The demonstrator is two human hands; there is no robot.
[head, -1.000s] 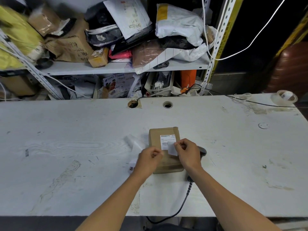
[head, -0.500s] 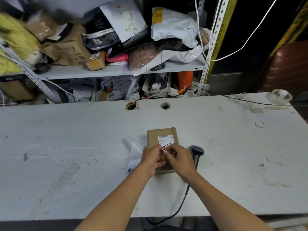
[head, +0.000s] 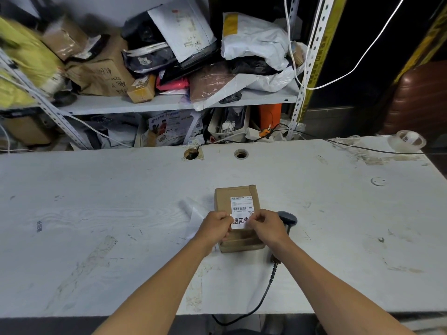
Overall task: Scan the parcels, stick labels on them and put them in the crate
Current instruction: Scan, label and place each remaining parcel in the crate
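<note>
A small brown cardboard parcel point(head: 223, 200) lies on the white table point(head: 96, 213), a printed shipping label with a barcode on its top. Over the parcel's near half I hold a white sticker label point(head: 239, 221) with black characters. My left hand point(head: 214, 224) pinches its left edge and my right hand point(head: 267, 226) pinches its right edge. A black handheld scanner point(head: 287, 218) lies just right of the parcel, partly behind my right hand, its coiled cable running off the table's front edge. No crate is in view.
A sheet of label backing paper point(head: 194, 213) lies left of the parcel. A roll of clear tape point(head: 406, 140) sits at the table's far right corner. Behind the table, shelves point(head: 169, 102) hold piled parcels and bags. Two cable holes point(head: 240, 154) pierce the tabletop.
The sticker, held at first by my right hand, is now stretched between both hands and lowered over the parcel below the shipping label. My hands have moved closer together.
</note>
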